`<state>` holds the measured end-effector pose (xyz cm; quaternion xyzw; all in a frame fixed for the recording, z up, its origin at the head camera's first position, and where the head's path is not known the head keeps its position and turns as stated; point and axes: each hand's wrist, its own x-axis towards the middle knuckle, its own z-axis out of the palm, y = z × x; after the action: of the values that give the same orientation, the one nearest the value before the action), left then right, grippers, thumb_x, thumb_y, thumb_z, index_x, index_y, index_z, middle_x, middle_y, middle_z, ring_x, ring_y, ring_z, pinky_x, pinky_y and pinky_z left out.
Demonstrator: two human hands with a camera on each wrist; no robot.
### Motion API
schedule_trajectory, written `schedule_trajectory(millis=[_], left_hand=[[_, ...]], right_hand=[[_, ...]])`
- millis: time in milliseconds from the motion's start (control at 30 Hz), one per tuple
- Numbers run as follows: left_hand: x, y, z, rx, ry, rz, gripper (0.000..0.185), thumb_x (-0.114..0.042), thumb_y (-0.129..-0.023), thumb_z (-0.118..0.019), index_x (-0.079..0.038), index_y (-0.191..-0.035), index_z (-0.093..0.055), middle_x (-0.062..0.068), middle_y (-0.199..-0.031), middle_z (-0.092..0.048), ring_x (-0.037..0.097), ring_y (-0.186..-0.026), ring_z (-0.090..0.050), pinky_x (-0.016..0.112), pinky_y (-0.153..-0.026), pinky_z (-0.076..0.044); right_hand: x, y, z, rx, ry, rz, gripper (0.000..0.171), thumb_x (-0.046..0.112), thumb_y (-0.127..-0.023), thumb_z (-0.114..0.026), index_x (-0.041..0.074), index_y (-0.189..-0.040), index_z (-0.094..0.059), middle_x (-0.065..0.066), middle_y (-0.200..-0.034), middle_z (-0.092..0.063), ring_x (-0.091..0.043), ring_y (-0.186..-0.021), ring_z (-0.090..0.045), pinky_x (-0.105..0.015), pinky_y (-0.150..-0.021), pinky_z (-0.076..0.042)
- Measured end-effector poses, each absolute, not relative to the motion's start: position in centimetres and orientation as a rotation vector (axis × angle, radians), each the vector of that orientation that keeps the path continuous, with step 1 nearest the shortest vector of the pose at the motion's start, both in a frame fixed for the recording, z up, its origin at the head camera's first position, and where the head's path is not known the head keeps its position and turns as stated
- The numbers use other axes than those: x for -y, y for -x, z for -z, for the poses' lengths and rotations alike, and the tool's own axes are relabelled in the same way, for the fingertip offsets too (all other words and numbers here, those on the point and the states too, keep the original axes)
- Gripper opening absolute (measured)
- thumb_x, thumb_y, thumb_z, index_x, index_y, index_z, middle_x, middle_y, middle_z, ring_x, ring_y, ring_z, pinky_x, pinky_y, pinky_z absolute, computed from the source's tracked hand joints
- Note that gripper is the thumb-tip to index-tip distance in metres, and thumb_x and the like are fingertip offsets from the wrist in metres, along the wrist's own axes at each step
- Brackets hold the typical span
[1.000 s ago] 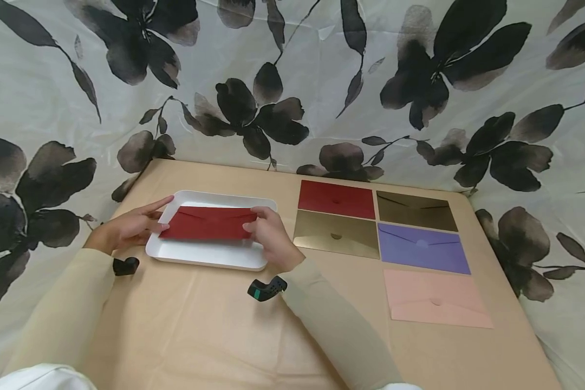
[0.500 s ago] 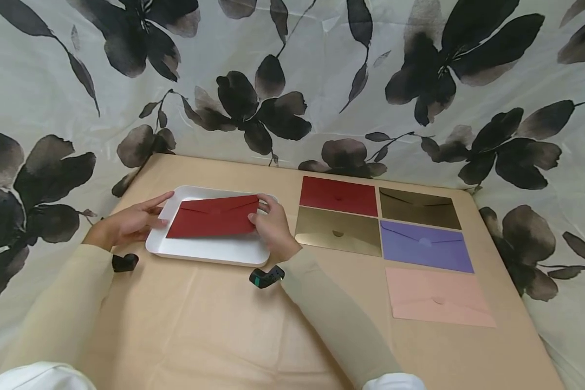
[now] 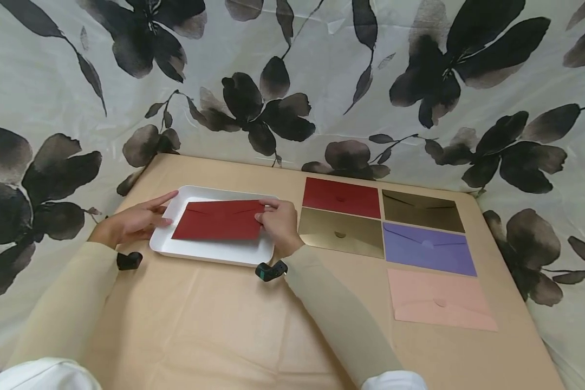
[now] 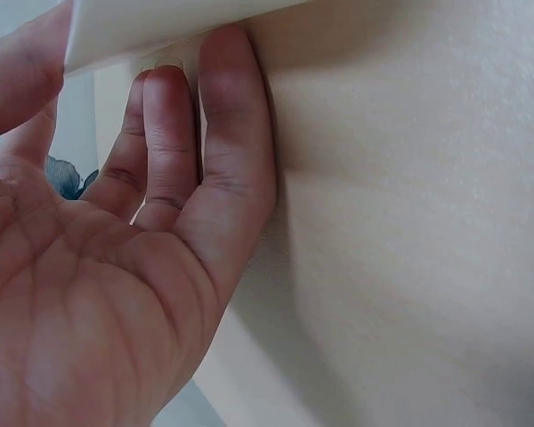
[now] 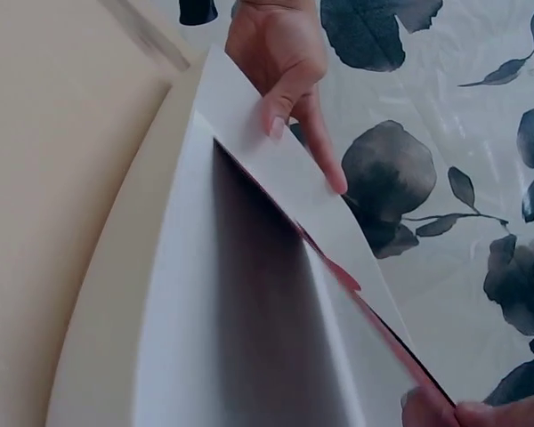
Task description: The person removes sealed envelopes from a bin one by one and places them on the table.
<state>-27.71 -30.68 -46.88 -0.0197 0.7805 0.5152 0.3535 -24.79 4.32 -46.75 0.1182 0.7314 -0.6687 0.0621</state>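
Observation:
My left hand (image 3: 132, 222) holds the white tray (image 3: 209, 252) by its left end, thumb over the rim. In the left wrist view the fingers (image 4: 236, 116) curl under the tray's pale underside (image 4: 151, 31). My right hand (image 3: 280, 223) pinches a red envelope (image 3: 219, 221) at its right end, above the tray. The right wrist view catches this envelope (image 5: 378, 325) almost edge-on, slanting over the tray's inside, with the right fingertips (image 5: 498, 414) at the bottom corner. Its flap side faces up in the head view.
Right of the tray lie another red envelope (image 3: 341, 197), a gold envelope (image 3: 341, 234), a dark gold envelope (image 3: 423, 211), a purple envelope (image 3: 429, 250) and a pink envelope (image 3: 441, 299). They rest on a tan-covered table (image 3: 214, 325). A floral sheet (image 3: 322, 70) hangs behind.
My right hand has lifted the red envelope's right end, then shifted it rightward and levelled it. The envelope's left end now sits farther from my left thumb. My left hand keeps its hold.

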Motion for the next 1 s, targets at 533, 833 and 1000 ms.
schedule_trajectory(millis=[533, 833, 1000], left_hand=[[30.2, 27.8, 46.9, -2.018, 0.084, -1.319, 0.094, -0.011, -0.103, -0.057, -0.039, -0.164, 0.009, 0.029, -0.172, -0.004, 0.043, -0.147, -0.033, 0.035, -0.096, -0.055], [29.8, 28.2, 47.2, -2.028, 0.048, -1.302, 0.094, -0.013, -0.104, -0.057, -0.04, -0.165, 0.009, 0.028, -0.172, -0.005, 0.042, -0.145, -0.036, 0.035, -0.098, -0.054], [30.1, 28.2, 47.1, -2.029, 0.058, -1.303, 0.094, -0.01, -0.104, -0.056, -0.038, -0.164, 0.011, 0.028, -0.172, -0.004, 0.04, -0.141, -0.039, 0.035, -0.096, -0.055]], right_hand=[[-8.2, 24.4, 46.0, -2.148, -0.404, 2.097, 0.033, -0.008, -0.088, -0.072, 0.008, -0.115, -0.08, -0.006, -0.09, -0.074, -0.011, -0.074, -0.068, -0.022, -0.06, -0.057], [-11.2, 23.6, 45.4, -2.101, -0.422, 2.119, 0.031, -0.006, -0.089, -0.073, 0.008, -0.116, -0.079, -0.013, -0.103, -0.078, -0.016, -0.08, -0.073, -0.032, -0.073, -0.062], [-12.3, 23.2, 45.1, -2.126, -0.372, 2.081, 0.031, -0.004, -0.09, -0.073, 0.007, -0.119, -0.078, -0.016, -0.107, -0.078, -0.016, -0.084, -0.073, -0.03, -0.071, -0.061]])
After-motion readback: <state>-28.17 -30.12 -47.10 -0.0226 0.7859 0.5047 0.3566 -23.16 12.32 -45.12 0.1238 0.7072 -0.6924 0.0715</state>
